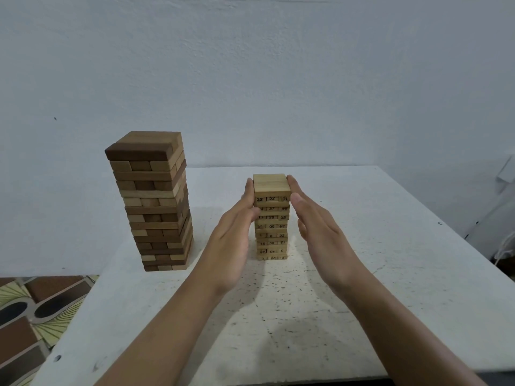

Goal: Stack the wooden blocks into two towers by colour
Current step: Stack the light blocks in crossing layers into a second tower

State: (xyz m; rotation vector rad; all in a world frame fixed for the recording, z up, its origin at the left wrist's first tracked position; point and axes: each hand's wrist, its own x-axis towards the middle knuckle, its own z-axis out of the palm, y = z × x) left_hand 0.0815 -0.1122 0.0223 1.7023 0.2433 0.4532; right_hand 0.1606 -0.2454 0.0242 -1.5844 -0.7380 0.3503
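Two block towers stand on the white table. The tall tower of dark and tan blocks is at the left. A shorter tower of pale blocks with printed numbers stands in the middle. My left hand lies flat against the pale tower's left side, fingers straight, fingertips near its top. My right hand is held flat along the tower's right side, fingertips touching the top blocks. Neither hand grips a block.
A pale wall rises right behind the table's far edge. Patterned floor tiles show past the table's left edge. At the far right, a cable and pale objects sit beyond the table.
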